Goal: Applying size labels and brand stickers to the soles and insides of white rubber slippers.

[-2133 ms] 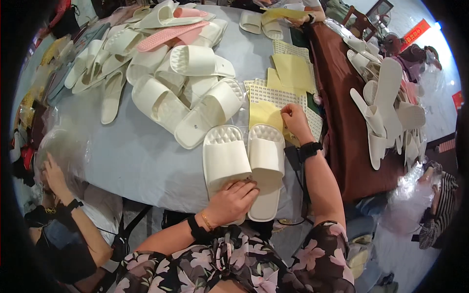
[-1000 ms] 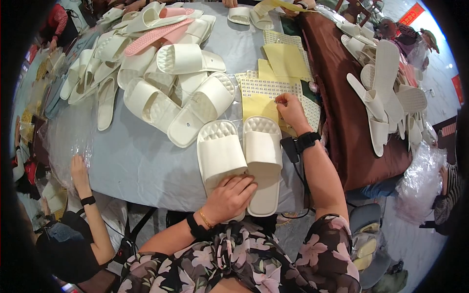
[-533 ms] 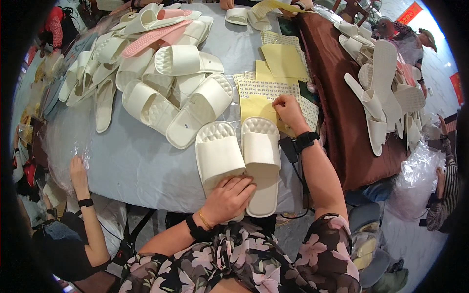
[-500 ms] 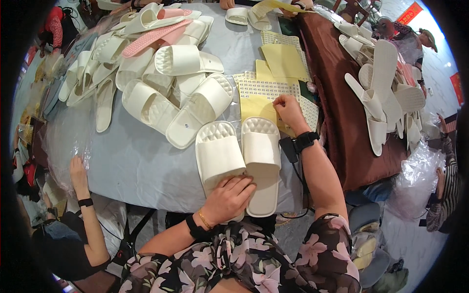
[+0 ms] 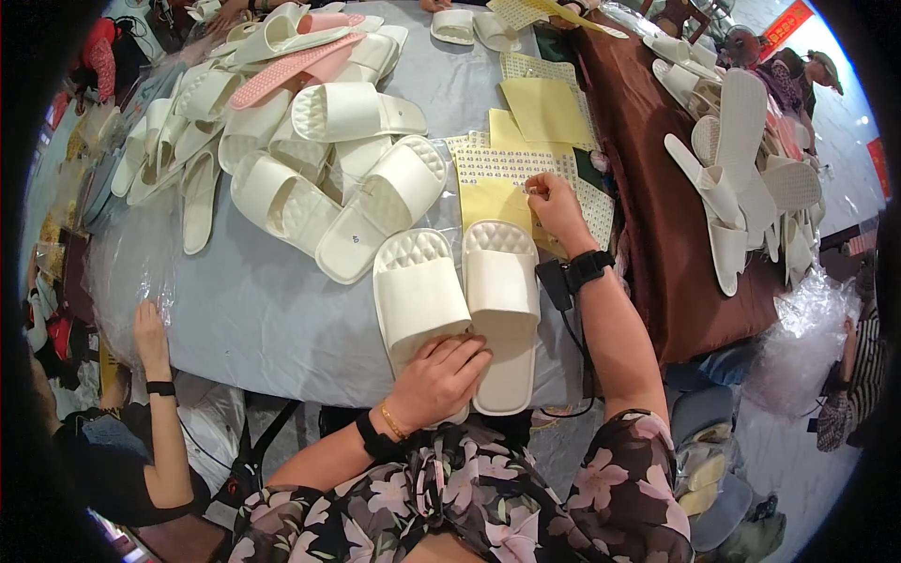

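A pair of white open-toed slippers lies side by side at the table's near edge, the left slipper (image 5: 422, 291) and the right slipper (image 5: 500, 281). My left hand (image 5: 439, 375) is closed over their inner edges near the heels, fingers together and partly curled. My right hand (image 5: 556, 208) is in a pinch over a yellow-backed sheet of small printed stickers (image 5: 502, 202), just beyond the right slipper. Whatever lies between its fingertips is too small to make out. Close by are more yellow sheets (image 5: 546, 108), some overlapping.
A heap of white slippers (image 5: 291, 192) with a pink slipper (image 5: 296, 70) covers the table's left. More slippers lie on brown cloth (image 5: 638, 188) at right. Another pair (image 5: 453, 28) sits at the far edge. A co-worker's hand (image 5: 150, 338) touches clear plastic at left.
My right hand stays pinched at the sticker sheet, and my left hand keeps its place on the slippers. At the far edge, a yellow sheet near another person's hand has shifted right.
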Available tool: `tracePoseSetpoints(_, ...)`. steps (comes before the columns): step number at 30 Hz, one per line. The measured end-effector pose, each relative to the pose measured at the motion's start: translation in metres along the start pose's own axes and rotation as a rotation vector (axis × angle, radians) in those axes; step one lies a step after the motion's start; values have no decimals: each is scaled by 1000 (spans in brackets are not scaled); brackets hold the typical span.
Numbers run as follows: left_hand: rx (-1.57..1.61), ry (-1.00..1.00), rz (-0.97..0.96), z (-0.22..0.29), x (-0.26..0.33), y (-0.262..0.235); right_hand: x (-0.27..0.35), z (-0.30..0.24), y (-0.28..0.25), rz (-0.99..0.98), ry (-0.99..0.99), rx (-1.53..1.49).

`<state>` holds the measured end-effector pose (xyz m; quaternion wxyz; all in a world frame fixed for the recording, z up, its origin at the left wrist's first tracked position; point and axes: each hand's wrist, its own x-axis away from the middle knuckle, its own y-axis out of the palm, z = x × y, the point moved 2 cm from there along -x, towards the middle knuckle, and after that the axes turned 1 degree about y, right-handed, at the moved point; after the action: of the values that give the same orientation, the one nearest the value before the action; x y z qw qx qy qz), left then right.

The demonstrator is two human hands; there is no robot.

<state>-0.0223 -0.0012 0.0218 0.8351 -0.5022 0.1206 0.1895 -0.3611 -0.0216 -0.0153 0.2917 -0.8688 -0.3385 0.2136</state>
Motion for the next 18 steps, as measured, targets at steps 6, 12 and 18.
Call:
tracePoseSetpoints(6,4,5,0,0,-1,-1,-4,8,1,-196,126,-77)
tracePoseSetpoints(12,16,1,6,-1,1,1,4,-6,-15,-189,151,-229)
tracePoseSetpoints(18,43,-2,11,-4,3,6,46,-43,-55,-138,86,-472)
